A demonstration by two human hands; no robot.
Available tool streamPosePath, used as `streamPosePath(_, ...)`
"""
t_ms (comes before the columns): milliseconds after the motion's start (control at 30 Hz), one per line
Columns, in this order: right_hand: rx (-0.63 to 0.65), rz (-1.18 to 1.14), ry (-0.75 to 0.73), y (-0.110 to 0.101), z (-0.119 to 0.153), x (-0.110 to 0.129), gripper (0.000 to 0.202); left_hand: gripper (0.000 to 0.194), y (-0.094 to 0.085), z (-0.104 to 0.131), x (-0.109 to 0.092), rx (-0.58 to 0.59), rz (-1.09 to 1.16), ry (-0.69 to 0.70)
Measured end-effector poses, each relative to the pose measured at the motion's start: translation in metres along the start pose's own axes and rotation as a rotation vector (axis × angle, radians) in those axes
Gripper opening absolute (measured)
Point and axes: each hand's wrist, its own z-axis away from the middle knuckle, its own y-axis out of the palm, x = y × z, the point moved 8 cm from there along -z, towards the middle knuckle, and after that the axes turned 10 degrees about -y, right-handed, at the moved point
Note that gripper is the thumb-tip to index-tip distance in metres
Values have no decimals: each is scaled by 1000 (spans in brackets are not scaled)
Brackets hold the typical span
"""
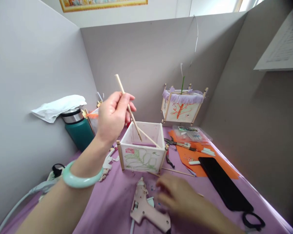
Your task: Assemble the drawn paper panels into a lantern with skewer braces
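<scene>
My left hand [116, 113] pinches a thin wooden stick [128, 105], its lower end slanting down into an open square lantern frame [141, 158]. This frame has white panels, wooden corner posts and a pink flower with green leaves drawn on the front. A second thin stick [148, 137] leans inside it, from the middle toward the right rim. My right hand [173, 193] is smeared by motion, low over the table just right of a pale pink hot glue gun [146, 208]. Whether its fingers hold anything is hidden by the blur.
A finished lantern [182, 109] with purple fringe hangs at the back right. Pliers [180, 144] and glue sticks [208, 151] lie on orange sheets [224, 167], beside a black phone [224, 183] and black-handled scissors [253, 221]. A teal bottle [79, 131] stands left, near a cable [21, 203].
</scene>
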Motion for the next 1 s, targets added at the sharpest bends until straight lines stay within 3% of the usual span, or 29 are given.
streamPosePath(67, 145, 8, -55, 41, 13, 25, 35, 22, -12, 19, -9, -51, 56, -8)
streamPosePath(167, 119, 75, 46, 65, 20, 28, 49, 20, -22, 47, -13, -36, 58, -65)
streamPosePath(267, 59, -87, 25, 56, 21, 27, 50, 18, -36, 73, -6, -20, -2, -136)
streamPosePath(400, -12, -619, 61, 25, 26, 26, 45, 18, -56, 100, 25, -34, -45, -267)
streamPosePath(533, -119, -1116, 98, 14, 29, 35, 47, 24, -36, 123, 66, 222, -169, -448)
streamPosePath(667, -267, -1363, 18, 6, 22, 44, 38, 29, -5, 142, 82, 421, -252, -490)
streamPosePath(767, -346, -1349, -28, -9, 14, 49, 40, 31, 8, 150, 85, 471, -222, -509)
streamPosePath(1000, -225, -1186, 43, -7, 4, 53, 33, 32, 11, 155, 94, 479, -162, -555)
